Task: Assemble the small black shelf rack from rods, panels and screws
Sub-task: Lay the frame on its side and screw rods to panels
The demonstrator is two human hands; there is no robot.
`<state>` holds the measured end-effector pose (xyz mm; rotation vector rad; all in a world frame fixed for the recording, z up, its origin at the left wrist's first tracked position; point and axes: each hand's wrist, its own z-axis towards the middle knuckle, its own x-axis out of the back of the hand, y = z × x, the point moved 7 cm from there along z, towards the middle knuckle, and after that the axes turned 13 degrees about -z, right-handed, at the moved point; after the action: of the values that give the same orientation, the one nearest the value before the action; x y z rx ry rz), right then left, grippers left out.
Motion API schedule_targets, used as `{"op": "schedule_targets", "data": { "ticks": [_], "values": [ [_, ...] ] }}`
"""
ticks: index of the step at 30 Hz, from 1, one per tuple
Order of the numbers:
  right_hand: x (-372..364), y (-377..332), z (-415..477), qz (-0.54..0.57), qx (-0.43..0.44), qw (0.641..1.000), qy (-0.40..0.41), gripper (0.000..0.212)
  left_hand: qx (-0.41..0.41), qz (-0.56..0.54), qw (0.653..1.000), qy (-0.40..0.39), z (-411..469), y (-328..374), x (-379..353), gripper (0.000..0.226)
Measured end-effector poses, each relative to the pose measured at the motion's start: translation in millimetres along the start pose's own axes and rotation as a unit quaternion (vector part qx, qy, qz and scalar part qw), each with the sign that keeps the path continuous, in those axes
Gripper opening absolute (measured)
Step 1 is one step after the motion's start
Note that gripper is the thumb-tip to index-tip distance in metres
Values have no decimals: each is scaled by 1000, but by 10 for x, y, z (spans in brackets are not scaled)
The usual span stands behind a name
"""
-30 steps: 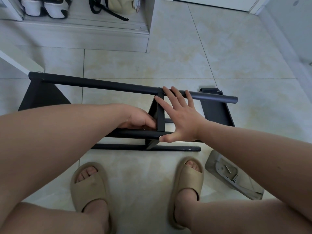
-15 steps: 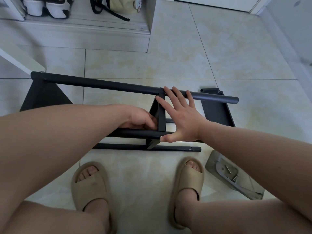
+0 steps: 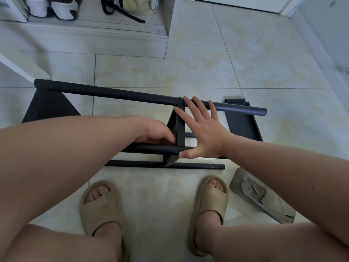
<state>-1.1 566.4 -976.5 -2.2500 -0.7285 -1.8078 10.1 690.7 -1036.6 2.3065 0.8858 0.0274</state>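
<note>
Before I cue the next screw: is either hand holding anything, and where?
Right hand grips nothing: flat fingers brace the middle panel and upper rod. Left hand curls by the panel; its hold cannot be told.

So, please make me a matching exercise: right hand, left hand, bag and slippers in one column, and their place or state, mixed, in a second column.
1 right hand
2 left hand
3 bag
4 slippers

a on the floor, at the person's right
b fingers curled, left of the middle panel
c beige, worn
d flat, fingers straight, on the middle panel

Pairs: 1-d, 2-b, 3-a, 4-c
</note>
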Motion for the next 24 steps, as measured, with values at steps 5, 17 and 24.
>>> {"op": "schedule_targets", "data": {
  "ticks": [5,17,24],
  "values": [
    [3,0,0,-3,-1,1000,-2,125,-13,-14,1000,-24,16,10,-1,22],
    [-2,3,1,-2,0,1000,3,125,24,-14,999,-19,22,-38,-9,20],
    [1,3,3,-2,0,1000,3,124,-3,-12,1000,-25,32,-13,10,23]
  ]
}}
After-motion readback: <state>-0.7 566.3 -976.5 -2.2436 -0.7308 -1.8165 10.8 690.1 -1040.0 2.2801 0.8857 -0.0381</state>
